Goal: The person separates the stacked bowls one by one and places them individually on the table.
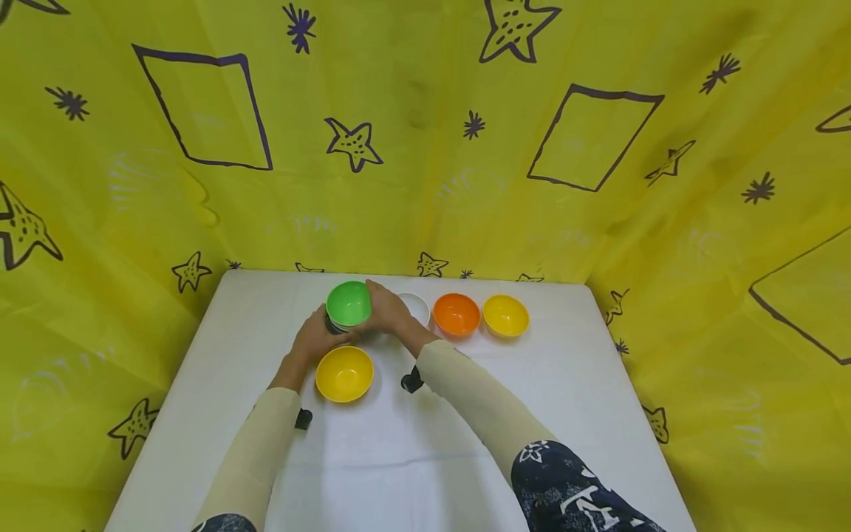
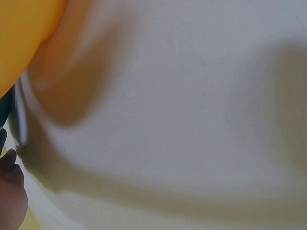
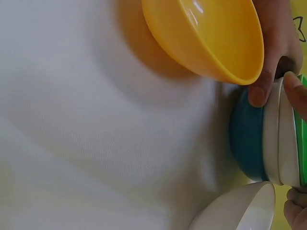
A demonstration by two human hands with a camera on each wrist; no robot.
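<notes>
A stack of bowls is held between both hands near the back of the table. In the right wrist view, a blue bowl (image 3: 247, 139) is lowest, with two white bowls (image 3: 288, 148) nested in it and a green bowl (image 1: 349, 301) on top. My left hand (image 1: 316, 340) grips the stack from the left, its thumb against the blue bowl. From the right, my right hand (image 1: 388, 310) holds the upper part around the green bowl, thumb near the rims. A yellow bowl (image 1: 344, 375) stands just in front of the stack.
Right of the stack, a white bowl (image 1: 416, 307), partly hidden by my right hand, an orange bowl (image 1: 456, 315) and another yellow bowl (image 1: 506, 316) stand in a row. A white cloth (image 1: 385, 473) covers the table. Yellow patterned curtains (image 1: 412, 199) hang behind and at both sides.
</notes>
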